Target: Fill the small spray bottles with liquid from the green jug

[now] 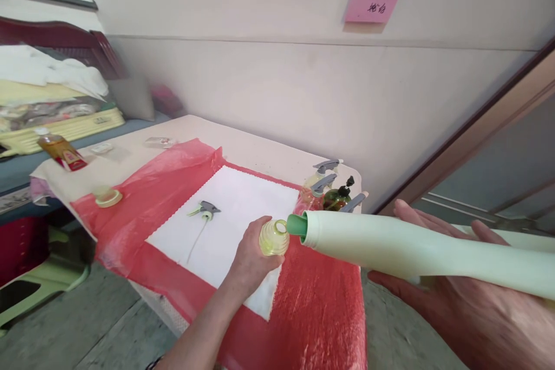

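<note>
My left hand (251,251) is closed around a ribbed, clear yellow spray bottle (274,243) with no head on it, mouth up. My right hand (459,295) grips a pale green can (368,240) with a long spout, probably a watering can, held nearly level. The green tip (296,224) of its spout is at the bottle's mouth; whether they touch I cannot tell. Much of the can runs out of view at the right. A grey and green trigger spray head (207,209) with a thin tube lies on the white cloth (243,196).
Several spray and pump bottles (318,193) stand at the table's right corner. Red plastic sheeting (321,306) covers much of the table. At the left are a round tape roll (108,197) and a bottle of brown liquid (63,150). A wall (260,87) rises behind.
</note>
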`<state>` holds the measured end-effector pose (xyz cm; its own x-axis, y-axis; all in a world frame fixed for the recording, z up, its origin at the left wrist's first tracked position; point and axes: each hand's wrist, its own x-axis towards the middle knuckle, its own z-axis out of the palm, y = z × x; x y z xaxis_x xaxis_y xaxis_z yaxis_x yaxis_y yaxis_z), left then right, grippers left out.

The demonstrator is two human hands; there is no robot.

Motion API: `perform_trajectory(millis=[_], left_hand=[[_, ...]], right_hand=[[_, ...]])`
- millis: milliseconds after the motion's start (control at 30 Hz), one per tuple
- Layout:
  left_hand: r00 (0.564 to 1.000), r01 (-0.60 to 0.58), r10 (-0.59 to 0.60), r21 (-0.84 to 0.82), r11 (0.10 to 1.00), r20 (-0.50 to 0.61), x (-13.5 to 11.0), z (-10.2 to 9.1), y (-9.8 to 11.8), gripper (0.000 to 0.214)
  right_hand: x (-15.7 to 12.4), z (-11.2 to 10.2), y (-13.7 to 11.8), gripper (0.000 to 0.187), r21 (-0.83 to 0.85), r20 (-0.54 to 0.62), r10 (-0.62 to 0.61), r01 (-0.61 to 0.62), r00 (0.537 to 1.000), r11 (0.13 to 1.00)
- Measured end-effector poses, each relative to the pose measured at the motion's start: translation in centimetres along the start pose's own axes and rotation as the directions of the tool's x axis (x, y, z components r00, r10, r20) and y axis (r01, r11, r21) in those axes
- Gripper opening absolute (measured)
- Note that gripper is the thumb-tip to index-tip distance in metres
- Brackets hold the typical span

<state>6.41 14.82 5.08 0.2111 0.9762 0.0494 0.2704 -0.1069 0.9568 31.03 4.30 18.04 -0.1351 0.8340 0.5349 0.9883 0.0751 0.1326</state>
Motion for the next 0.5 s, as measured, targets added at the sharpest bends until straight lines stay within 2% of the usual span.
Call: perform_trajectory(millis=[100,300,500], left_hand=[[0.999,-0.034,0.033,0.063,0.997,0.013,-0.12,0.09,0.07,0.071],[0.998,-0.049,0.044,0.103,0.993,0.051,-0.25,-0.07,0.26,0.068],[0.993,-0.074,0.063,0.104,0.992,0.102,-0.23,-0.26,0.22,0.066]], right_hand=[[-0.47,-0.12,0.43,0.056,-0.040,0.053,-0.045,0.047,0.998,0.998],[-0.65,-0.12,0.36,0.057,-0.031,-0.009,-0.037,0.037,0.999,0.999],[0.05,-0.59,-0.06,0.046,-0.031,-0.011,-0.069,0.068,0.998,0.997]])
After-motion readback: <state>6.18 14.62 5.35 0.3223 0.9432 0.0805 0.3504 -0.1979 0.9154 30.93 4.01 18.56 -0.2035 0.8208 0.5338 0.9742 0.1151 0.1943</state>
